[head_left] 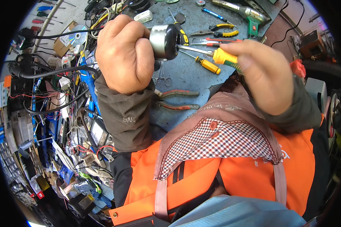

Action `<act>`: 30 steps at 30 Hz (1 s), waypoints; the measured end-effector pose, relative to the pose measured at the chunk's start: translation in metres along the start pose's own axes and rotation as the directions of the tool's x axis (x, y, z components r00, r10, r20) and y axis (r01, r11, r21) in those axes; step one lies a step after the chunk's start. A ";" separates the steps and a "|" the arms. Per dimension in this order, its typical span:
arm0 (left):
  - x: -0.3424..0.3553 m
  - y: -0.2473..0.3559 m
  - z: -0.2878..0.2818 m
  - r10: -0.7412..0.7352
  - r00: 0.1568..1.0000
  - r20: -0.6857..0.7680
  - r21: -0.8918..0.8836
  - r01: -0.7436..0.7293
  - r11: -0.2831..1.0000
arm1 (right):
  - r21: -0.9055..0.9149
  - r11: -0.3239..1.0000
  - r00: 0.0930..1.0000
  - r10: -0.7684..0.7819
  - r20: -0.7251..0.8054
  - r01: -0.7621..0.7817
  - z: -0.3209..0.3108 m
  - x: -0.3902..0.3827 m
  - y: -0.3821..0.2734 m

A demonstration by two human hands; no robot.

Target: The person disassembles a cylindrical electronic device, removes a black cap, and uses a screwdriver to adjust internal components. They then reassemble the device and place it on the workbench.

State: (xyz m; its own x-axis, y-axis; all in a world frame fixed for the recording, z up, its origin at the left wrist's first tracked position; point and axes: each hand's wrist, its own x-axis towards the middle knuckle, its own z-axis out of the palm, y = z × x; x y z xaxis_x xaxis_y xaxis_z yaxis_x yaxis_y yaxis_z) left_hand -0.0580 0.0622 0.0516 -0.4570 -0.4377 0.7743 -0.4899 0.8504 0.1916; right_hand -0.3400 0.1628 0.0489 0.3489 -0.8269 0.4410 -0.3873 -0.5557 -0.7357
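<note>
My left hand [124, 55] is closed around a cylindrical device [159, 41] with a silver body and a black end, held up above the bench. A black cord seems to run from behind that hand to the left. In my right hand [267, 75], somewhat smeared by motion, is a screwdriver [224, 57] with a yellow and green handle. Its metal shaft points left, and the tip meets the black end of the device; whether it sits in a screw is hidden.
On the blue-grey bench [170, 123] lie red-handled pliers [178, 99], another yellow screwdriver [208, 65], scissor-like clamps [163, 77], yellow-black pliers [216, 31] and a green heat gun [252, 26]. Tangled cables, tools and parts crowd the left side.
</note>
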 end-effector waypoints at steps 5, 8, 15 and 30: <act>0.000 0.001 -0.003 0.001 1.000 0.003 -0.025 -0.001 1.000 | 0.729 0.345 0.751 0.565 0.341 -0.591 -0.003 -0.001 -0.013; 0.001 0.000 -0.002 -0.006 1.000 0.002 -0.015 0.006 1.000 | 0.202 0.967 0.986 0.164 -0.024 -0.156 -0.001 -0.001 -0.014; -0.001 0.008 0.002 0.007 1.000 -0.013 0.019 -0.006 1.000 | -0.052 0.992 0.988 0.119 0.096 -0.114 0.005 -0.009 -0.018; 0.000 0.006 -0.002 -0.021 1.000 -0.001 0.014 0.021 1.000 | 0.028 0.992 0.992 0.124 0.036 -0.125 0.011 -0.006 -0.010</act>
State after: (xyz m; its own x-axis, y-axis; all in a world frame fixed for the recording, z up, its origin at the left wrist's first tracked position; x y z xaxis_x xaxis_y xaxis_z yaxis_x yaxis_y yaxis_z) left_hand -0.0596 0.0682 0.0536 -0.4460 -0.4556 0.7704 -0.5097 0.8368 0.1998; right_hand -0.3288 0.1747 0.0477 0.3285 -0.8859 0.3274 -0.4037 -0.4451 -0.7993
